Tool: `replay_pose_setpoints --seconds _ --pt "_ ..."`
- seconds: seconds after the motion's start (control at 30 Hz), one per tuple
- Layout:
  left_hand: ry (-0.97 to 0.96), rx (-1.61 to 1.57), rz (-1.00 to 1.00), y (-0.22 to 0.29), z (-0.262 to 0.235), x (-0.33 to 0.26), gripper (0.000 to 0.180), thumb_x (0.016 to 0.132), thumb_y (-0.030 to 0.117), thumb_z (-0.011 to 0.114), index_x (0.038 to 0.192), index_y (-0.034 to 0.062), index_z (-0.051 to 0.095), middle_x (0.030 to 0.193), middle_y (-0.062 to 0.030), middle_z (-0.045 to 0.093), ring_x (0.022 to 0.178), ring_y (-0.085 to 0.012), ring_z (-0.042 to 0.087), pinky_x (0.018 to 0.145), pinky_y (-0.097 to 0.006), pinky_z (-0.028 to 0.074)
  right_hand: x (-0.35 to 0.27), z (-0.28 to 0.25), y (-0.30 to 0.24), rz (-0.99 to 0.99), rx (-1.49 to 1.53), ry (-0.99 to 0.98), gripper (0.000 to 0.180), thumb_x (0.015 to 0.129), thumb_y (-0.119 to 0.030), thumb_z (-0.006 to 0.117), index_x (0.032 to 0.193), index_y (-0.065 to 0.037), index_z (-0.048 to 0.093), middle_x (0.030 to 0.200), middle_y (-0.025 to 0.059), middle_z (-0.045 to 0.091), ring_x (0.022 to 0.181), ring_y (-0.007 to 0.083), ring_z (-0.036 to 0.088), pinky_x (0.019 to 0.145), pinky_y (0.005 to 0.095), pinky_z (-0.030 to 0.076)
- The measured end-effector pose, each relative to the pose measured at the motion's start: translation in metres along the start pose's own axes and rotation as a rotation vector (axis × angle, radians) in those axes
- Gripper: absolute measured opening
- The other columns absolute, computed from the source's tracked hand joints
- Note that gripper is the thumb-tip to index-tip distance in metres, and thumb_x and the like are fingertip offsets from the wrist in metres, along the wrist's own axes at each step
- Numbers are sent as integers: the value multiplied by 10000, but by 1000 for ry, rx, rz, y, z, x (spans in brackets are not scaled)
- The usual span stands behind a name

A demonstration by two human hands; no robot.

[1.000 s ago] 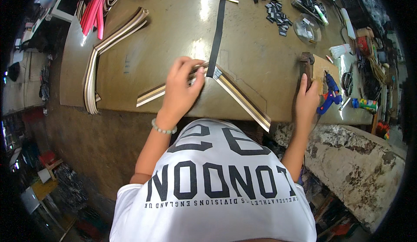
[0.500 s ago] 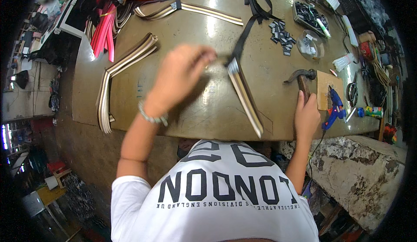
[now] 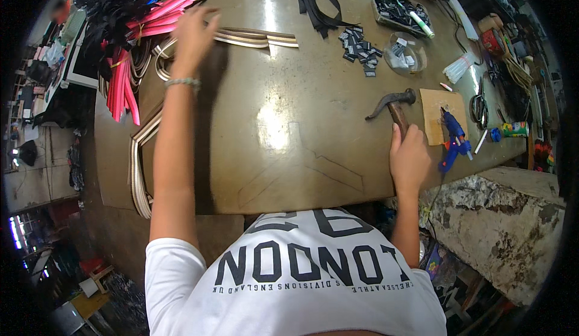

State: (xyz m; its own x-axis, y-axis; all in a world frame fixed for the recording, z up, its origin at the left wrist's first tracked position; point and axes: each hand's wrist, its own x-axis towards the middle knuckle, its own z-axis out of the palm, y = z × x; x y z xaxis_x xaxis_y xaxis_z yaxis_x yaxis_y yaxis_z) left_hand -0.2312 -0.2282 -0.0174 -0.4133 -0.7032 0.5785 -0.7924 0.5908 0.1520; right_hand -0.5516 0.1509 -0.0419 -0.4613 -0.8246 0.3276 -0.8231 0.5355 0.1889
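My right hand [image 3: 411, 160] is wrapped round the wooden handle of a hammer [image 3: 398, 114], which rests at the right of the table with its metal head pointing away from me. My left hand [image 3: 194, 34] is stretched out to the far left, fingers apart and slightly blurred. Beneath and beside it lie striped straps [image 3: 256, 38] in cream, brown and white, their ends pointing right. Another bundle of striped straps [image 3: 140, 155] lies bent at the left table edge, partly hidden by my left forearm. Bundled pink strips [image 3: 122, 88] lie beyond it.
Black straps [image 3: 313, 4], small black tabs [image 3: 362, 51], a tray of dark pieces [image 3: 401, 13] and a clear round tub [image 3: 405, 55] stand at the far right. A blue glue gun [image 3: 455, 137] lies on a brown board [image 3: 433, 104], near scissors [image 3: 479, 107]. Pencil outlines mark the table [image 3: 289, 173].
My left hand has moved far and left. The striped strap with a black band that lay before me has gone from the middle to the straps at far left. My right hand stays on the hammer.
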Motion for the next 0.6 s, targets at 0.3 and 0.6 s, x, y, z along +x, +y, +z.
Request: replay_pose_setpoints --seconds 0.3,0.6 --pt "-345 -393 -174 167 92 53 468 862 453 680 895 -10 745 797 -203 709 769 -341 697 732 -398 542 -4 6 5 -29 25 68 353 972 -429 565 890 -90 509 783 91 561 605 262 644 489 376 533" --pt "-535 -1055 -489 131 -49 -57 352 902 320 709 1106 34 701 850 -22 696 723 -67 602 547 -235 426 8 -26 -2 3 242 151 358 948 -388 613 1035 -41 594 944 161 587 851 327 624 695 422 528"
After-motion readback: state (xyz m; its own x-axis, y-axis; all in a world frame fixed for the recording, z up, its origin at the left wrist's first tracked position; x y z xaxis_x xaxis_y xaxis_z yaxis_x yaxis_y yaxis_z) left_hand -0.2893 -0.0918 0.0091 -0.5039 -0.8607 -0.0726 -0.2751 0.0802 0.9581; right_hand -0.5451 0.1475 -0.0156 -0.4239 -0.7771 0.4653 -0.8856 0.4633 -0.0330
